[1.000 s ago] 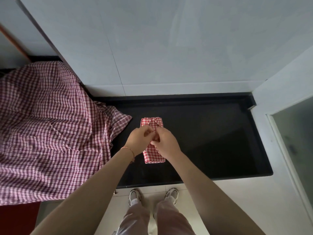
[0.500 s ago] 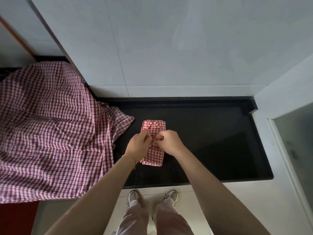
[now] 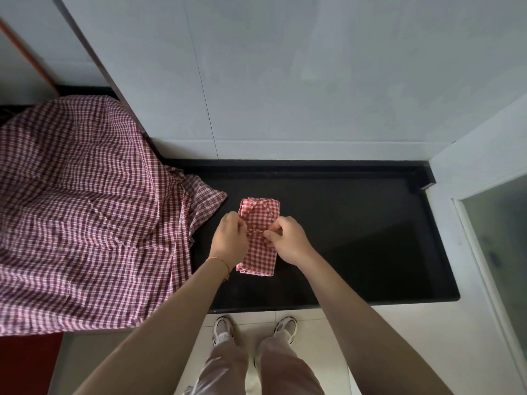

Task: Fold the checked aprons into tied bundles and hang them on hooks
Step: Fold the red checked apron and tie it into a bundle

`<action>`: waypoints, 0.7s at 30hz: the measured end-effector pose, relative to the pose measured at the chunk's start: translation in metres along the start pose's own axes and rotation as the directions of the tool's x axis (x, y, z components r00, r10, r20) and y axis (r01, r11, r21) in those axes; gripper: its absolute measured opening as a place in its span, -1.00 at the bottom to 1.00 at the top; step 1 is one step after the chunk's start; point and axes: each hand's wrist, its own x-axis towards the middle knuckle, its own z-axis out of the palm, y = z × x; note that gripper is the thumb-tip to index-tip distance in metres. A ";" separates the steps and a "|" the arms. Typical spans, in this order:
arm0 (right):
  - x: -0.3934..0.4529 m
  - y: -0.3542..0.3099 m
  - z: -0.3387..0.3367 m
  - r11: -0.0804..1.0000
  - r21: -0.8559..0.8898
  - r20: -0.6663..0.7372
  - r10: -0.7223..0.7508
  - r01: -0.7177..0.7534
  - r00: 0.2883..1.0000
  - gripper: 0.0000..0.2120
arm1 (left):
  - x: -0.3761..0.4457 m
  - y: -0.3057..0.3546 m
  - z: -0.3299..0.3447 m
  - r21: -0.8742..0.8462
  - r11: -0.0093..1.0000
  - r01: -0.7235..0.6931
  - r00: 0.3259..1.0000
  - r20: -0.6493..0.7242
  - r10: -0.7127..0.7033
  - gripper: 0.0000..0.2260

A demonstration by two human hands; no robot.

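Both hands, left [image 3: 231, 242] and right [image 3: 288, 240], are pinching the strap [image 3: 256, 230]; uneven pulling could be loosening the apron [image 3: 258, 252] folds.

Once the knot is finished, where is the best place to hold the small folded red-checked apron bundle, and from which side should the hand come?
Probably grip the thin tie strap that crosses the middle of the small folded red-checked apron bundle, coming from above. The bundle lies flat on the black countertop, so its edges offer little purchase, and both the left hand and right hand already pinch the strap there.
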 end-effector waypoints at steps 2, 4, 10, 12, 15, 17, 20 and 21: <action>-0.004 0.006 -0.003 0.998 -0.058 -0.034 -0.001 -0.001 0.999 -0.91 | -0.001 -0.004 0.001 -0.004 0.999 0.043 0.998 -0.038 -0.043 -0.89; -0.009 0.016 -0.006 0.994 -0.113 -0.064 0.010 -0.017 0.998 -0.92 | -0.002 -0.009 0.001 -0.042 0.990 0.135 0.987 -0.078 -0.138 -0.91; -0.014 0.032 -0.009 0.986 -0.164 -0.115 0.015 -0.034 0.993 -0.89 | 0.001 -0.013 -0.007 -0.225 0.923 0.311 0.948 0.000 -0.319 -0.89; -0.016 0.031 -0.008 0.973 -0.226 -0.131 -0.082 0.051 0.988 -0.87 | 0.005 -0.012 -0.016 -0.236 0.916 0.325 0.945 0.128 -0.302 -0.92; -0.021 0.023 -0.002 0.900 -0.421 -0.157 -0.193 0.111 0.969 -0.91 | 0.010 -0.008 -0.029 -0.157 0.941 0.301 0.917 0.318 -0.241 -0.95; -0.022 0.015 0.004 0.863 -0.485 -0.145 -0.237 0.140 0.960 -0.87 | 0.012 0.000 -0.032 -0.024 0.973 0.232 0.899 0.388 -0.205 -0.93; -0.022 0.006 0.011 0.860 -0.493 -0.107 -0.211 0.132 0.972 -0.72 | 0.012 0.017 -0.033 0.185 0.979 0.090 0.872 0.460 -0.168 -0.88; -0.022 0.003 0.012 0.875 -0.471 -0.108 -0.177 0.107 0.978 -0.66 | 0.013 0.022 -0.031 0.261 0.965 0.027 0.866 0.475 -0.153 -0.85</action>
